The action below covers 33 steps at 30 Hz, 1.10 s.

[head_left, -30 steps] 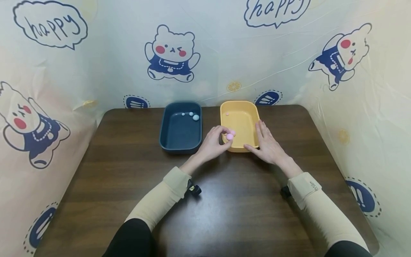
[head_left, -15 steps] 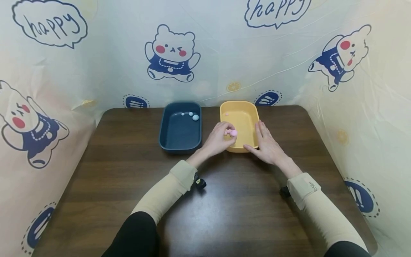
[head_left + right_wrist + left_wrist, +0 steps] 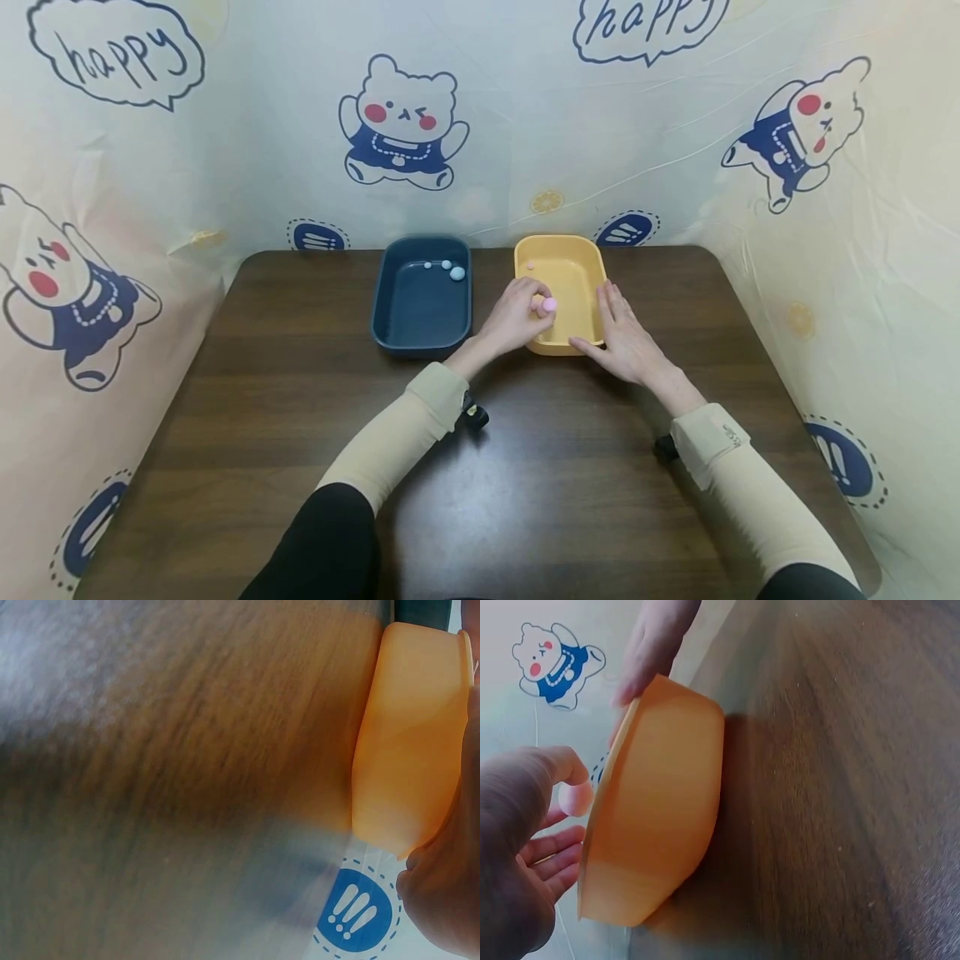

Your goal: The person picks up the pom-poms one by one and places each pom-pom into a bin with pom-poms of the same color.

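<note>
My left hand (image 3: 517, 315) is over the left side of a yellow tray (image 3: 577, 287) and pinches a pink ball (image 3: 550, 305). In the left wrist view the same pink ball (image 3: 575, 799) shows between the fingertips, beside the tray's rim. Whether a second ball sits among the curled fingers I cannot tell. My right hand (image 3: 628, 337) rests against the tray's right front corner, fingers straight along the rim. A tiny pink ball (image 3: 530, 266) lies in the tray's far left corner. In the right wrist view the hand (image 3: 442, 892) touches the tray's side and is partly cut off.
A dark blue tray (image 3: 422, 321) stands left of the yellow one, with a gap between them. Three light blue balls (image 3: 457, 273) of differing sizes lie at its far end. Both trays stand on a brown wooden table (image 3: 300, 367), before a printed cloth (image 3: 510, 108).
My left hand has moved right and slightly away from me, carrying the pink ball further over the yellow tray. A second pink ball seen beside it earlier no longer shows clearly. My right hand stays put.
</note>
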Motion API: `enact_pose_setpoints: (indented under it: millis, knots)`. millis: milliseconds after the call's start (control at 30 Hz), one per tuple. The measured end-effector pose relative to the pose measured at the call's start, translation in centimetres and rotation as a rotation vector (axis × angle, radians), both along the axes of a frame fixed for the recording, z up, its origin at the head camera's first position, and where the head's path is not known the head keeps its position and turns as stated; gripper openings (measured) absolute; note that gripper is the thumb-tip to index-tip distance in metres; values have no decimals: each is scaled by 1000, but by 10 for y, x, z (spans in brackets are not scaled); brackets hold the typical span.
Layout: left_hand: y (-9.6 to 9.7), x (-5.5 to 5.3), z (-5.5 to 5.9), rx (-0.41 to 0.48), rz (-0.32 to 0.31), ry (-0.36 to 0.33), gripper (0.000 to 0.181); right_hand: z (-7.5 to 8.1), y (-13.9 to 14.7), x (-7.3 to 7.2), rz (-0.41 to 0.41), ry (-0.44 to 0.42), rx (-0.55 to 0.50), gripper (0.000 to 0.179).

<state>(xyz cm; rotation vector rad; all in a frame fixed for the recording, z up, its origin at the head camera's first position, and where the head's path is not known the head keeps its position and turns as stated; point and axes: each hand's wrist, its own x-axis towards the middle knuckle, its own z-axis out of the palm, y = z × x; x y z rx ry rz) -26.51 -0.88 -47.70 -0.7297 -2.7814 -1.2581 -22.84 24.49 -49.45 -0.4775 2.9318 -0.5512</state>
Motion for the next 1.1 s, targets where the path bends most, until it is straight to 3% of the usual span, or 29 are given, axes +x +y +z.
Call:
enact_pose_setpoints:
  millis: [100, 133, 267, 300, 333, 367, 500, 533, 733, 867, 900, 1100]
  knots:
    - [-1, -6, 0, -54, -8, 6, 26, 0, 0, 0, 3, 0, -1, 116]
    - [0, -20, -15, -78, -10, 14, 27, 0, 0, 0, 4, 1, -2, 116]
    - [0, -30, -16, -153, -34, -1, 33, -1, 0, 0, 2, 3, -5, 116]
    - [0, -38, -26, -163, -43, 8, 35, -1, 0, -1, 2, 2, -5, 116]
    - [0, -39, -26, -176, -44, 11, 36, -1, 1, -1, 1, 1, -4, 116]
    - [-1, -28, -10, -185, -50, 4, 35, -1, 1, -1, 0, -1, -4, 116]
    - [1, -28, -8, -236, -45, 48, 36, -1, 0, -1, 2, -5, -4, 117]
    - [2, -21, 2, -257, -35, 46, 35, 0, 0, 0, 2, -5, -6, 117]
    - [7, -22, 1, -335, -10, 74, 37, 0, 0, 0, 11, 6, -2, 116]
    - [7, -22, 3, -329, -25, 69, 39, 0, 0, 0, 9, 13, -3, 115]
    - [6, -29, -8, -315, -33, 80, 40, 0, 0, 0, 8, 11, -4, 115]
    - [1, -24, -4, -290, -38, 106, 38, -1, 0, -1, 16, 7, 11, 117]
